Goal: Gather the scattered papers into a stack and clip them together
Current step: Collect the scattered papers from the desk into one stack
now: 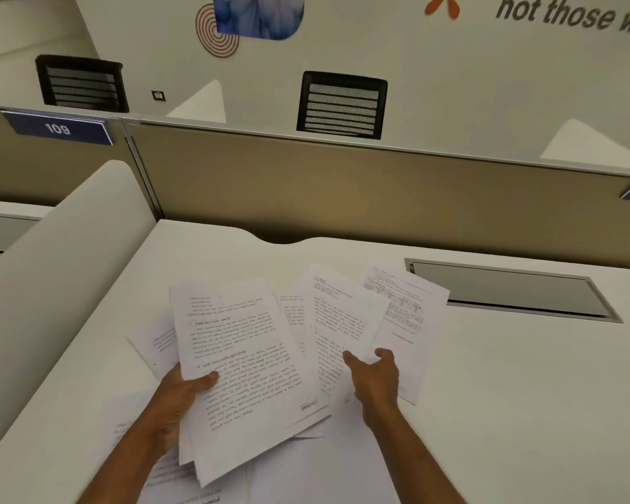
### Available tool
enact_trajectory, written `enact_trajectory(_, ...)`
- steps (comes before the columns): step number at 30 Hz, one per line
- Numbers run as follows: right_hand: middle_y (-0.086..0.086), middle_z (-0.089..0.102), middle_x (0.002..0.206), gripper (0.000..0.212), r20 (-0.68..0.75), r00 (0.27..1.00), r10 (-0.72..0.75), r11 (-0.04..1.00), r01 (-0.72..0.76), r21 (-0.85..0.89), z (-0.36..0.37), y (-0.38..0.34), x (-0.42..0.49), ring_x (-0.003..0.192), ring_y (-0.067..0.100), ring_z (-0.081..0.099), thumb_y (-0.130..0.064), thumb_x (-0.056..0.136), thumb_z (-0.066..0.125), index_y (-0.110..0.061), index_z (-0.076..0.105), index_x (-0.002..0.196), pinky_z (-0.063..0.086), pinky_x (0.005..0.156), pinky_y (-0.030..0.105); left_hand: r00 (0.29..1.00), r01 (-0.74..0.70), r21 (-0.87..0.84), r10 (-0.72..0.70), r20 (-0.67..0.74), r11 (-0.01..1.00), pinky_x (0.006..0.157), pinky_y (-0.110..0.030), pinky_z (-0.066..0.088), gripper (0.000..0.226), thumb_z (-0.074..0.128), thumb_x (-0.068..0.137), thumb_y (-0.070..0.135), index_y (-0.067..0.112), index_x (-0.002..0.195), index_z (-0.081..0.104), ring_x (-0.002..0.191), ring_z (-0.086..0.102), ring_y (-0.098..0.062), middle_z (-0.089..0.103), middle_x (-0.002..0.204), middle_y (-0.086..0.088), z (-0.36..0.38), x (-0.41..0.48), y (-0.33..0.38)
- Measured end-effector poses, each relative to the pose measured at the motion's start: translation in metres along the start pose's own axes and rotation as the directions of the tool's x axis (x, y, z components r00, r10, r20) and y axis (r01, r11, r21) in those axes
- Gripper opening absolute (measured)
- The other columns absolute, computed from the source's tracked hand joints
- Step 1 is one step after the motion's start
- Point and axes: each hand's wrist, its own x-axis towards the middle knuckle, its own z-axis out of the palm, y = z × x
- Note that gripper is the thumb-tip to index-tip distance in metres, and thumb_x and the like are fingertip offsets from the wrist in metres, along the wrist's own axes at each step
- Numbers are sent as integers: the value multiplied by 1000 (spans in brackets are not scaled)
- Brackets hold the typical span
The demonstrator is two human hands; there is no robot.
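Note:
My left hand (pixel 182 394) grips a loose bundle of printed white papers (pixel 244 361) by its left edge, thumb on top, and holds it tilted above the white desk (pixel 506 394). My right hand (pixel 373 376) is just right of the bundle, fingers spread, resting on a printed sheet (pixel 339 321) that lies on the desk. Another sheet with a table (pixel 404 303) lies farther right, partly under that one. More sheets poke out under the bundle at the left (pixel 153 343) and at the near edge (pixel 197 498). No clip is visible.
A grey metal cable hatch (pixel 506 289) is set into the desk at the back right. A tan partition (pixel 342 187) closes the far edge, and a rounded white side divider (pixel 59 271) bounds the left. Black chairs (pixel 342 103) stand beyond the partition.

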Motion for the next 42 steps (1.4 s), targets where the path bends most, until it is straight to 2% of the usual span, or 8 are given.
enact_trajectory(4,15,59,134,75,17,999,39,998,-40,38,9,-4,3,103,32,69,-25,84,83,-14,40,145,64,71,39,1000,16,110,-13,-28,994,99,-55,54,52,69,92,-1,8,141,56,109,68,-39,69,126,-19,0,8,-7)
enact_trajectory(9,19,72,102,30,89,992,90,990,-99,99,5,-8,10,59,20,63,-13,88,79,-4,58,107,47,41,22,998,27,178,-18,-54,984,103,-56,52,55,69,92,-3,7,144,53,115,65,-41,66,132,-22,1,16,-8)
enact_trajectory(15,12,78,109,12,206,978,-8,999,-1,43,10,-6,14,92,32,76,-5,94,66,-16,69,95,65,83,50,998,45,158,-36,-58,986,100,-53,54,53,67,95,2,11,145,52,113,66,-39,67,132,-20,2,10,-7)
enact_trajectory(23,12,72,117,21,3,972,-234,961,231,151,-29,-18,32,92,27,69,-5,99,59,-3,70,117,54,75,33,999,40,-159,-45,-29,986,114,-53,42,52,67,90,-1,10,141,59,127,61,-36,68,135,-15,-8,2,2)
enact_trajectory(28,9,73,115,22,-72,962,-264,941,274,198,-60,-36,45,95,27,68,-7,100,58,-6,70,118,52,71,31,999,44,-352,-40,19,935,84,-36,62,44,61,90,-3,14,130,66,116,66,-29,76,122,-7,12,-3,22)
enact_trajectory(31,6,74,112,21,20,963,-269,939,258,226,-73,-44,35,92,24,69,-8,102,57,-9,68,120,56,66,34,999,38,-360,-23,44,932,91,-39,58,46,64,86,-3,13,129,68,118,66,-30,74,126,-10,27,-7,30)
enact_trajectory(34,4,79,107,19,172,948,-269,957,242,159,-84,-42,22,94,26,75,-11,101,60,-12,70,117,61,84,52,997,22,-321,4,78,947,89,-37,60,44,64,85,-6,14,124,69,113,68,-28,76,122,-9,48,-13,34)
enact_trajectory(42,10,82,101,19,489,853,-185,983,165,84,-101,-16,8,92,28,79,-13,101,62,-7,74,114,60,71,35,996,44,-103,-36,84,994,105,-51,49,37,64,88,-11,13,116,71,109,70,-33,78,117,-10,76,-33,23)
